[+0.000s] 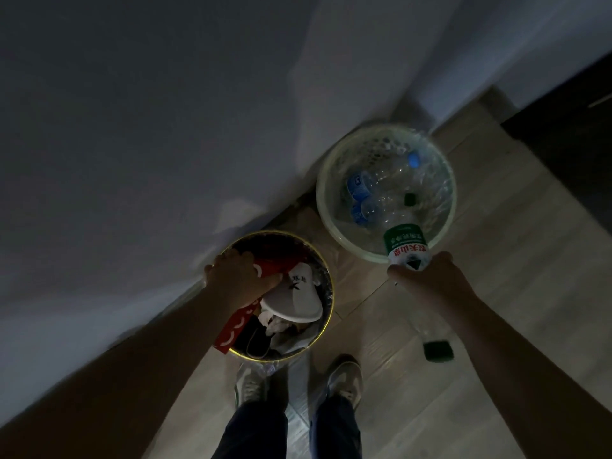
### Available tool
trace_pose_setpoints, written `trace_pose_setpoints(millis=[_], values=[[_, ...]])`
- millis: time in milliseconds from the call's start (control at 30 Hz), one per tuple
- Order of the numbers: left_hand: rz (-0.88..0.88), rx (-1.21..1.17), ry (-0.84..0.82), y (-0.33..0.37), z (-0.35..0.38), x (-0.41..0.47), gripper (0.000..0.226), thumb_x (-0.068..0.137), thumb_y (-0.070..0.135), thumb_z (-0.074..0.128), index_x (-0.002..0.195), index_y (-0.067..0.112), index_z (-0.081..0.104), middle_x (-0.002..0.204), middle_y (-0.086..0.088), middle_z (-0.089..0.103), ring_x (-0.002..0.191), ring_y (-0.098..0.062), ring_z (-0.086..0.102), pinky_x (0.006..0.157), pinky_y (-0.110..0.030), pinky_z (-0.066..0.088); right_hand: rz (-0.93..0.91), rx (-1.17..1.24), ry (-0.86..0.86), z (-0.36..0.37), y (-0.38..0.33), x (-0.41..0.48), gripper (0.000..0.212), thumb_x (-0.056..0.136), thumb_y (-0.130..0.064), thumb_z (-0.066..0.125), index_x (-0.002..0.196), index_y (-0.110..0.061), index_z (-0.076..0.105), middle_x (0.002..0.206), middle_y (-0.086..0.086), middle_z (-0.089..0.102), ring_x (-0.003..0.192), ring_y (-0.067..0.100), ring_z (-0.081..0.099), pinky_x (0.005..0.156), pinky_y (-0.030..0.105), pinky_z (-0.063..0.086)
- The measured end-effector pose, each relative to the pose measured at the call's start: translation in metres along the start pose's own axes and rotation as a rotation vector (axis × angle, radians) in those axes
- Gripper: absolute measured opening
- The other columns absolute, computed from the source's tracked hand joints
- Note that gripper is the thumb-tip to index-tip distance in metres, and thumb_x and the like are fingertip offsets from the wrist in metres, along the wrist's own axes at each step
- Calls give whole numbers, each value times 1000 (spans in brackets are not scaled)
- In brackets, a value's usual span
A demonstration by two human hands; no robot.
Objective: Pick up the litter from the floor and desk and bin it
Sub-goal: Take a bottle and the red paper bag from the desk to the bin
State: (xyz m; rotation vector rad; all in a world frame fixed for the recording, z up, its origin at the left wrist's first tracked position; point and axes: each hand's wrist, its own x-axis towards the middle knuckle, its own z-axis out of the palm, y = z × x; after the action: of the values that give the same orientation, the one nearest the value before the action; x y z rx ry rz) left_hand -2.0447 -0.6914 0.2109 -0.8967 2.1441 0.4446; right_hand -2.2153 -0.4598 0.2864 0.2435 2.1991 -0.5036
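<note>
My left hand grips a flat red carton with white markings. It holds the carton over a dark bin with a gold rim, which stands against the wall. That bin holds a white slipper, crumpled paper and dark items. My right hand grips a clear plastic bottle with a green and white label, base first. The bottle is tipped over the near rim of a pale round bin, which holds several empty clear bottles with blue labels.
Another clear bottle with a green cap lies on the wood-look floor under my right forearm. My feet in light shoes stand just before the bins. A grey wall runs along the left, and dark furniture stands at the right.
</note>
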Motion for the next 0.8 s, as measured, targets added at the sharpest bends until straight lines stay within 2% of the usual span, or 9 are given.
trace_pose_setpoints(millis=[100, 267, 333, 367, 433, 567, 667, 733, 800], values=[[76, 15, 27, 3, -8, -4, 71, 79, 75, 44, 122, 19, 54, 125, -8, 54, 113, -27, 52, 95, -40, 43, 44, 30, -5, -10, -16, 16, 81, 77, -26, 76, 136, -7, 24, 109, 7, 45, 86, 17, 48, 61, 27, 41], [135, 43, 41, 12, -20, -8, 69, 82, 71, 43, 127, 19, 53, 127, -7, 53, 115, -26, 51, 94, -38, 44, -114, -424, 1, -24, -57, 41, 67, 74, -41, 71, 128, -7, 47, 91, 6, 57, 75, 20, 56, 49, 22, 38], [140, 51, 40, 13, -23, -9, 68, 83, 71, 42, 125, 19, 53, 127, -7, 53, 115, -26, 52, 94, -40, 44, -181, -535, 7, -24, -75, 49, 68, 72, -45, 69, 127, -8, 51, 96, 8, 58, 81, 24, 58, 53, 25, 44], [143, 55, 38, 14, -25, -10, 67, 83, 71, 42, 125, 19, 53, 126, -7, 54, 114, -26, 52, 94, -40, 44, -198, -524, 4, -23, -82, 51, 69, 74, -46, 70, 127, -7, 51, 102, 10, 59, 88, 27, 60, 62, 28, 48], [146, 55, 31, 14, -28, -13, 65, 83, 70, 43, 123, 20, 54, 123, -5, 55, 112, -25, 53, 94, -41, 44, -231, -415, -1, -19, -87, 55, 68, 78, -49, 70, 127, -6, 50, 115, 13, 60, 101, 29, 60, 75, 31, 48], [160, 69, 35, 16, -37, -20, 62, 83, 70, 45, 119, 20, 55, 120, -5, 56, 109, -25, 54, 93, -41, 45, -301, -315, 74, -12, -78, 46, 50, 85, -41, 66, 120, -8, 53, 108, 11, 63, 86, 22, 63, 64, 25, 44], [174, 89, 31, 17, -48, -29, 65, 80, 71, 47, 120, 20, 53, 121, -6, 54, 110, -26, 53, 93, -42, 45, -328, -405, 48, -16, -68, 29, 52, 82, -39, 69, 122, -10, 54, 109, 10, 62, 97, 26, 61, 72, 28, 46], [180, 99, 28, 19, -60, -38, 67, 80, 70, 49, 126, 21, 52, 124, -6, 53, 111, -26, 52, 94, -42, 44, -343, -464, 29, -24, -65, 14, 46, 80, -42, 69, 116, -14, 57, 98, 5, 58, 88, 21, 57, 70, 27, 43], [193, 99, 34, 22, -75, -50, 68, 79, 71, 49, 127, 22, 51, 122, -6, 52, 110, -25, 51, 93, -42, 45, -345, -540, -7, -33, -64, 2, 46, 78, -47, 64, 111, -16, 59, 97, 1, 57, 85, 18, 55, 70, 27, 45]])
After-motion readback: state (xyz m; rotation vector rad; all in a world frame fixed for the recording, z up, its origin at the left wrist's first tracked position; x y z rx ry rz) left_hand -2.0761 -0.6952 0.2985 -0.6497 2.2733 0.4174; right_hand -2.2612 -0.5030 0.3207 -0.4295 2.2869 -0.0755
